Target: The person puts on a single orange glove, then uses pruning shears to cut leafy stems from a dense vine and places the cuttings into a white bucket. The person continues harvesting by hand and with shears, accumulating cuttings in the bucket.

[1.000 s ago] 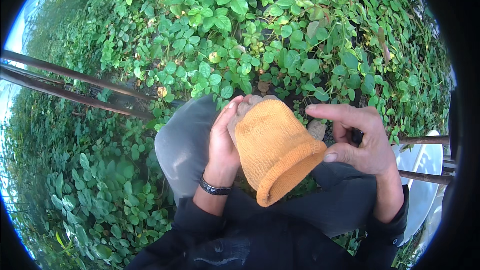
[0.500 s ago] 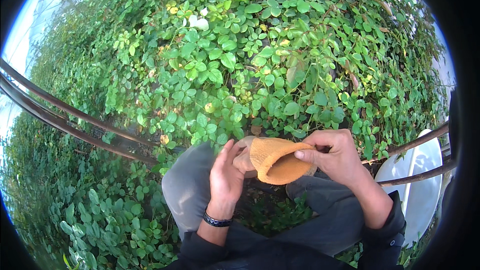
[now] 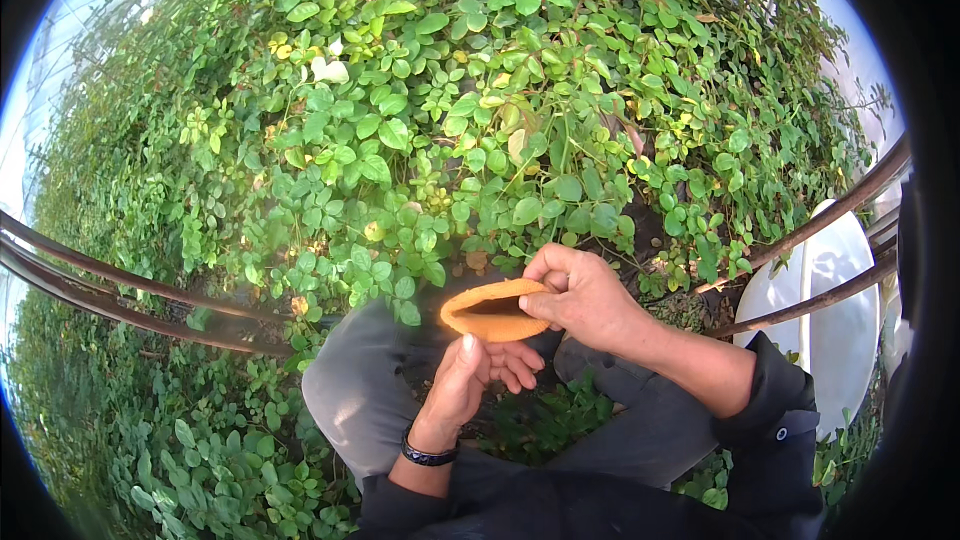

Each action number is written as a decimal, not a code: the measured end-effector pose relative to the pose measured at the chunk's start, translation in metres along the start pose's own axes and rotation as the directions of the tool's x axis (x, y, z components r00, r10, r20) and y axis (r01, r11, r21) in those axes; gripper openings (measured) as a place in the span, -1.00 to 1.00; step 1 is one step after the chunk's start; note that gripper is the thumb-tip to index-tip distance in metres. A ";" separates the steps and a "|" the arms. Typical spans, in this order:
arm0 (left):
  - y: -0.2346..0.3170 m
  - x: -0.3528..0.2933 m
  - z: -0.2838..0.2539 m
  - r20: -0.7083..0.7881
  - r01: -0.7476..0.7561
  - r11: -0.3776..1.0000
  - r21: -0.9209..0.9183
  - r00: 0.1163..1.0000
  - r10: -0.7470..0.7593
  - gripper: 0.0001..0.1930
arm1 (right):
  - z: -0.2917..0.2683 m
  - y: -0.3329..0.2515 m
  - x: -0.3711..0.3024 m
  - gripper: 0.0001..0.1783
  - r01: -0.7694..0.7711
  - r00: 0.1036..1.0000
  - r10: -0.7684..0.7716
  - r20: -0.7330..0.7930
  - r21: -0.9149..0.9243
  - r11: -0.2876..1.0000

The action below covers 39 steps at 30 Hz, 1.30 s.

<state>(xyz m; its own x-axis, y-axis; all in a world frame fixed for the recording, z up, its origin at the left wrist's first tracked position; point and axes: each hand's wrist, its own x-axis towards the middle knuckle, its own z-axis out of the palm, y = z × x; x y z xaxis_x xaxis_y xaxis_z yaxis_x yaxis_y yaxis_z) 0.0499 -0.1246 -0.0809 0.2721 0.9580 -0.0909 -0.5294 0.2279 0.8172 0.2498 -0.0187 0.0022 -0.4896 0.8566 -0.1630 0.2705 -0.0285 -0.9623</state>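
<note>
An orange knitted wool glove [image 3: 492, 311] is pinched at its open cuff edge by the right hand [image 3: 585, 298], above the grey trouser knees [image 3: 350, 390]. The left hand [image 3: 475, 372] is held just below it, fingers loosely curled (holding nothing). Green leafy bushes [image 3: 450, 120] crowd close in front.

Orange knitted pouch [image 3: 495, 310] interior in shadow; white container [image 3: 835, 290] behind rails [image 3: 820, 305].
</note>
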 end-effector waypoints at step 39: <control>-0.009 -0.008 0.009 -0.173 0.366 0.899 0.239 0.927 -0.331 -0.70 | -0.004 0.008 -0.003 -0.79 0.345 0.834 -0.058 0.549 -0.436 0.831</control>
<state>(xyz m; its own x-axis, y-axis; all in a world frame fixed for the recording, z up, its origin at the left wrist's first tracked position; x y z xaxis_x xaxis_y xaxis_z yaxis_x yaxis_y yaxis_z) 0.0596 -0.1358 -0.0830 0.2885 0.8431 -0.4538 -0.1842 0.5140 0.8378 0.2563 -0.0193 -0.0041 -0.8788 0.4335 -0.1994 0.4175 0.4961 -0.7613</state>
